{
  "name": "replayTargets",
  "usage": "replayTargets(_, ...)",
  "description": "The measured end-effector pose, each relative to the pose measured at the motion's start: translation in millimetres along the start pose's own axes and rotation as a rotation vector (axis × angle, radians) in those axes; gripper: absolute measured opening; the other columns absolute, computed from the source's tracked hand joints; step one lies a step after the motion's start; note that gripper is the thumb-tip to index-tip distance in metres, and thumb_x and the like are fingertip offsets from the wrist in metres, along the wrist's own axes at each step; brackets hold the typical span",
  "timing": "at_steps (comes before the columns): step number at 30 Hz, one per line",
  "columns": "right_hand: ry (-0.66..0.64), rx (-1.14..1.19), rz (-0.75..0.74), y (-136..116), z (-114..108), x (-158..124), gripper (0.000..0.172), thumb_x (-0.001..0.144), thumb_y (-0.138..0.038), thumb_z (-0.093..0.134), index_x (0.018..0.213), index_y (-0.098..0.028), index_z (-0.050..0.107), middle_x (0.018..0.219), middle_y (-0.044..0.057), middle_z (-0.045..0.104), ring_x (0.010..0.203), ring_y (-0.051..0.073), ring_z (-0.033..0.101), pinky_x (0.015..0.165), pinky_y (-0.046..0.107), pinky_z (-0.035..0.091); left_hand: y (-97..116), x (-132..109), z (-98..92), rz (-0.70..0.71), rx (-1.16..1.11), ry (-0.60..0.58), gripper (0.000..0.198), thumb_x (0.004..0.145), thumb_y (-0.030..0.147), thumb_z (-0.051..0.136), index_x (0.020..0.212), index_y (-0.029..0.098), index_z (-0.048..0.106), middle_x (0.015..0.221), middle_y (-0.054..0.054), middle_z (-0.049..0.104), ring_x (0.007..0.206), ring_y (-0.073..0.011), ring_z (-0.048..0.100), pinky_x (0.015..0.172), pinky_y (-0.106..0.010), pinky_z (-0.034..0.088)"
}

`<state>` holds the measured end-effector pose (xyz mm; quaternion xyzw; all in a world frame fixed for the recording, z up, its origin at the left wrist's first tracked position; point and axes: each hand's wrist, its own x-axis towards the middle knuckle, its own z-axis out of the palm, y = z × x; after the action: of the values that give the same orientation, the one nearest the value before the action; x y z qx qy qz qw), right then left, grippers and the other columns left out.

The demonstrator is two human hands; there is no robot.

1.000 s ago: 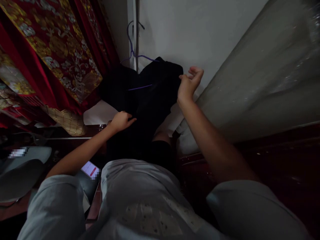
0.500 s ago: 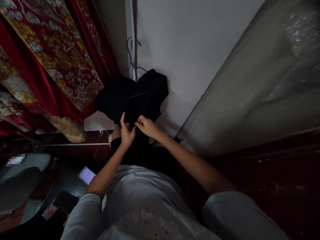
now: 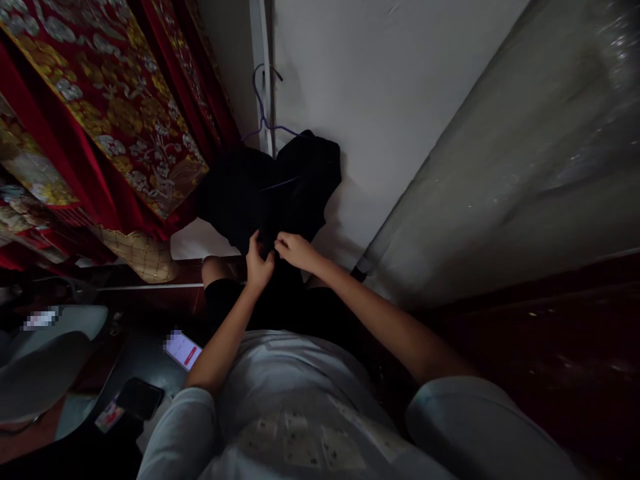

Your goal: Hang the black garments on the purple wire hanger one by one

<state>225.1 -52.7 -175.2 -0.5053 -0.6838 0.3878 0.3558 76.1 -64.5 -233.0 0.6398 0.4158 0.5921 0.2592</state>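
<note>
A black garment (image 3: 273,190) hangs on a purple wire hanger (image 3: 262,110) against a white wall. My left hand (image 3: 259,263) and my right hand (image 3: 296,251) meet at the garment's lower middle, fingers pinched on the dark cloth close together. What exactly lies between the fingertips is lost in the dark fabric. I wear a light grey shirt and black shorts; my bare knee shows just left of the left hand.
Red and gold patterned fabric (image 3: 115,100) hangs at the left. A lit phone (image 3: 183,349) and a dark phone (image 3: 140,398) lie on a dark surface at lower left. A grey-green curtain-like panel (image 3: 500,173) slants along the right. Dark wooden furniture (image 3: 550,347) fills the lower right.
A second ago my right hand was raised at the garment's upper right and the left at its lower left; both have come together at its lower middle and stayed there.
</note>
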Motion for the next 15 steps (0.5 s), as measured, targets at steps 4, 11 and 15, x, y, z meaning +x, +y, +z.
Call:
replayTargets(4, -0.152, 0.182, 0.161, -1, 5, -2, 0.03, 0.093, -0.013, 0.05, 0.063, -0.018, 0.053, 0.055, 0.002, 0.06, 0.047, 0.011, 0.053, 0.05, 0.022, 0.036, -11, -7, -0.6, 0.031, 0.083, 0.033, 0.038, 0.087, 0.012, 0.06, 0.125, 0.015, 0.061, 0.117, -0.012, 0.071, 0.111, -0.0246, 0.07, 0.103, -0.04, 0.057)
replayTargets(11, -0.007, 0.464, 0.26, -39, -6, 19, 0.024, 0.095, -0.016, 0.052, 0.073, -0.013, 0.061, 0.055, -0.001, 0.058, 0.042, 0.005, 0.047, 0.043, 0.016, 0.033, -22, -2, -12.7, 0.048, 0.189, 0.085, 0.02, 0.088, 0.019, 0.063, 0.108, 0.014, 0.065, 0.096, -0.008, 0.069, 0.089, -0.0213, 0.067, 0.09, -0.038, 0.058)
replayTargets(15, 0.272, 0.76, 0.18, -98, -37, 60, 0.025, 0.096, -0.016, 0.054, 0.071, -0.015, 0.057, 0.056, -0.004, 0.053, 0.042, 0.002, 0.042, 0.04, 0.013, 0.029, -32, 2, -16.2, -0.023, 0.144, 0.026, 0.021, 0.088, 0.019, 0.064, 0.109, 0.015, 0.066, 0.099, -0.01, 0.069, 0.099, -0.0254, 0.068, 0.099, -0.046, 0.056)
